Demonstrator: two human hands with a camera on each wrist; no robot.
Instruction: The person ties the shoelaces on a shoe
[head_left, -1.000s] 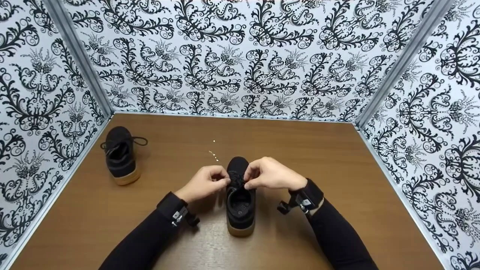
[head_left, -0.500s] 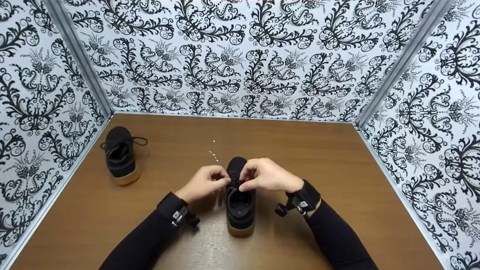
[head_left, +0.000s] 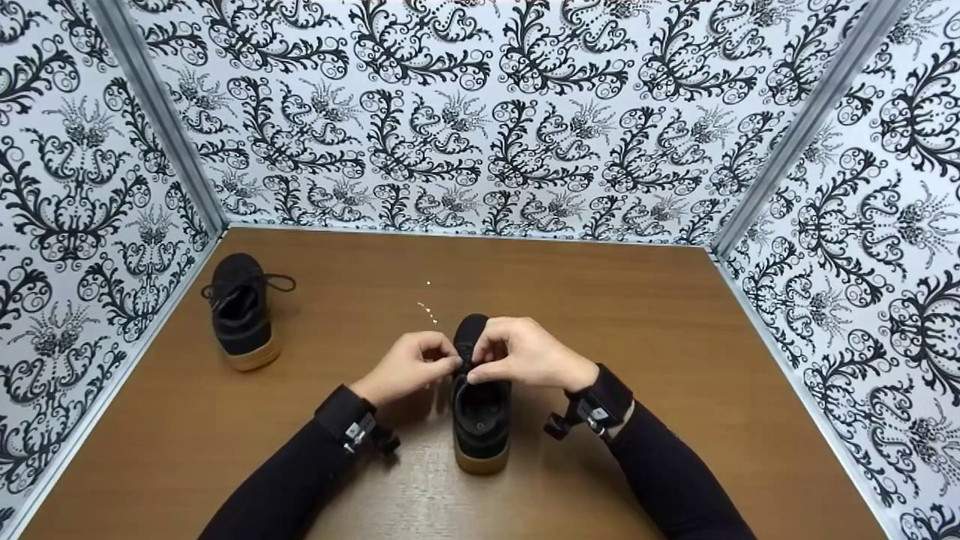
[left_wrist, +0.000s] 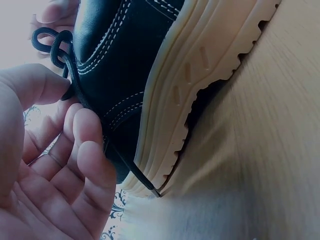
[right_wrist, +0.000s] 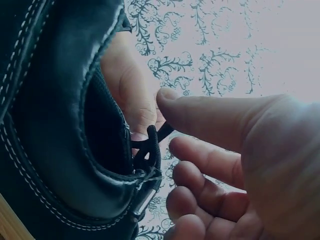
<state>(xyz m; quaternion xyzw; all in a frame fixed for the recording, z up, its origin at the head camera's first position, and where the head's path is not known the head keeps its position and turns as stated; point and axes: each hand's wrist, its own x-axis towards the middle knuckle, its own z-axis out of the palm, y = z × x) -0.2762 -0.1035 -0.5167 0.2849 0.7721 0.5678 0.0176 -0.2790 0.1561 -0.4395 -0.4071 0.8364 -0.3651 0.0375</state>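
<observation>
A black shoe (head_left: pixel 481 444) with a tan gum sole stands upright on the table, its toe pointing away. At its left side my left hand (head_left: pixel 407 367) pinches the black shoelace (left_wrist: pixel 76 89) between thumb and index finger. In the left wrist view the lace makes loops above the pinch, and its tipped end hangs down past the sole (left_wrist: pixel 175 95). My right hand (head_left: pixel 529 354) reaches over the tongue from the right. The right wrist view has its thumb and index finger pinching another stretch of lace (right_wrist: pixel 156 145) by the shoe's opening.
A second black shoe (head_left: pixel 241 311), with its lace loops spread to the sides, stands at the table's far left. Small white specks (head_left: pixel 427 309) show on the brown table (head_left: pixel 615 300) beyond my left hand. Patterned walls (head_left: pixel 465 112) close off the back and sides.
My right hand has moved left across the shoe's laces, closer to the left hand. The left hand and both shoes have stayed in place.
</observation>
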